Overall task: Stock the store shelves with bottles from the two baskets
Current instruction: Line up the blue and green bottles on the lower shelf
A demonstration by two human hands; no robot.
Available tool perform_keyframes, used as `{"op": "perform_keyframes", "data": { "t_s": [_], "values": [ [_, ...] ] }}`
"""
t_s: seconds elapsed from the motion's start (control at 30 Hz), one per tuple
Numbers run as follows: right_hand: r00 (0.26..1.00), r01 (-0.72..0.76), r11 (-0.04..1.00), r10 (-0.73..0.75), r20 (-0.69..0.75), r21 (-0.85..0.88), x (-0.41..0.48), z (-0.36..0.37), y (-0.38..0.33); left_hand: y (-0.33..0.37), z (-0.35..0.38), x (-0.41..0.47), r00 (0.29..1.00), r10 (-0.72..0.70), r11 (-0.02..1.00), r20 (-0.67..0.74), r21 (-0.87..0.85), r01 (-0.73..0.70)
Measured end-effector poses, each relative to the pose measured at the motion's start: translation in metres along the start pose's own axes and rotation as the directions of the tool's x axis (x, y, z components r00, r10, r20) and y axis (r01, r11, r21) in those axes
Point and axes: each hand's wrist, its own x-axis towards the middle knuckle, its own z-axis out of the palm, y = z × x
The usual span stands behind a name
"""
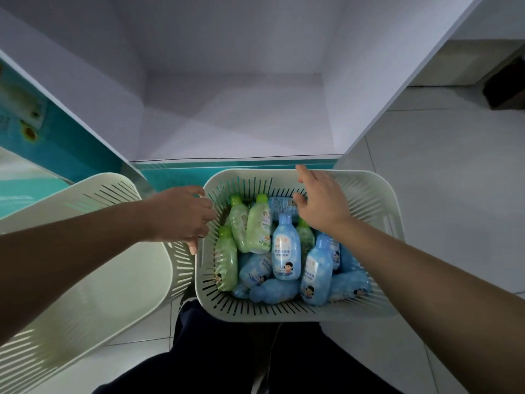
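A shop, by the look of it — a bare white shelf bay (pixel 233 118) with a teal front strip (pixel 227 166) stands on a pale tiled floor (pixel 454 194), and a slotted basket (pixel 369 194) holds matching green bottles (pixel 257 223) and blue bottles (pixel 285 245) — many of each kind.
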Motion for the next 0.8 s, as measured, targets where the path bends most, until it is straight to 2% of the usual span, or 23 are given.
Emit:
{"op": "perform_keyframes", "data": {
  "t_s": [0.13,0.2,0.3,0.4,0.47,0.57,0.67,0.8],
  "values": [
    [0.992,0.06,0.998,-0.062,-0.111,-0.02,-0.01,0.016,0.004,0.0,-0.007,-0.001,0.999,-0.015,0.998,-0.033,-0.065,0.012],
    [0.988,0.047,0.999,-0.046,-0.145,0.008,-0.015,0.021,0.005,0.001,-0.01,0.003,0.999,-0.025,0.996,0.043,-0.086,0.029],
    [0.997,-0.066,0.998,0.065,-0.038,-0.006,-0.023,0.024,0.01,0.008,-0.015,0.019,0.951,-0.069,0.995,0.301,-0.054,0.09],
    [0.932,-0.311,0.941,0.329,0.15,-0.131,-0.025,0.024,0.015,0.014,-0.022,0.043,0.953,-0.174,0.937,0.247,-0.255,0.237],
    [0.879,-0.379,0.902,0.421,0.223,-0.208,-0.024,0.022,0.015,0.021,-0.021,0.071,0.962,-0.201,0.902,0.186,-0.349,0.255],
    [0.869,-0.371,0.895,0.429,0.246,-0.249,-0.022,0.02,0.013,0.032,-0.018,0.117,0.955,-0.253,0.848,0.157,-0.439,0.297],
    [0.856,-0.335,0.887,0.427,0.29,-0.317,-0.02,0.012,0.014,0.035,-0.005,0.147,0.937,-0.279,0.75,0.21,-0.562,0.349],
    [0.858,-0.2,0.898,0.354,0.371,-0.393,-0.015,0.008,0.01,0.035,0.0,0.16,0.91,-0.309,0.615,0.275,-0.672,0.412]
  ]
}}
